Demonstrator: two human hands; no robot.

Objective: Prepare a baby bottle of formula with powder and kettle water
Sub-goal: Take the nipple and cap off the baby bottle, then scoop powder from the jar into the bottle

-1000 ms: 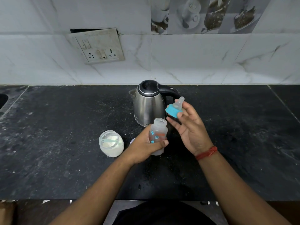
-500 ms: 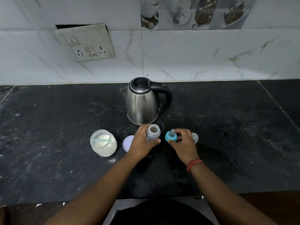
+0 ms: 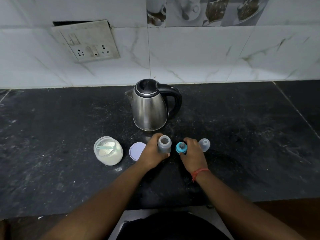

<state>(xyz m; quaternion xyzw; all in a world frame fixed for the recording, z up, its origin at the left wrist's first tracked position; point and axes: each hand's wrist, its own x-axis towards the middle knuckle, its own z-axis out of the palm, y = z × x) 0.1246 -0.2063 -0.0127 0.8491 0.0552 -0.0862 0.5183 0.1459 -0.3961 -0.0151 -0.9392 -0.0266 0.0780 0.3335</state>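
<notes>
Now, bottle [image 3: 164, 144]: upright and uncapped on the black desk [image 3: 242, 144], just in front of the kettle [image 3: 149, 108].
Left hand [image 3: 153, 153]: fingers wrapped round the bottle.
Right hand [image 3: 193, 153]: holds the blue teat ring [image 3: 181, 147] on the desk.
Clear cap [image 3: 204, 144]: just right of that hand.
Powder jar [image 3: 108, 150]: open, scoop inside; its lid [image 3: 136, 150] lies beside it.

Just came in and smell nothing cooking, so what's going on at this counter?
A person is making baby formula. The left hand holds the open bottle upright on the counter; the right hand is on the teal nipple ring beside it. The powder jar stands open, its lid alongside, and the kettle is untouched behind.
</notes>
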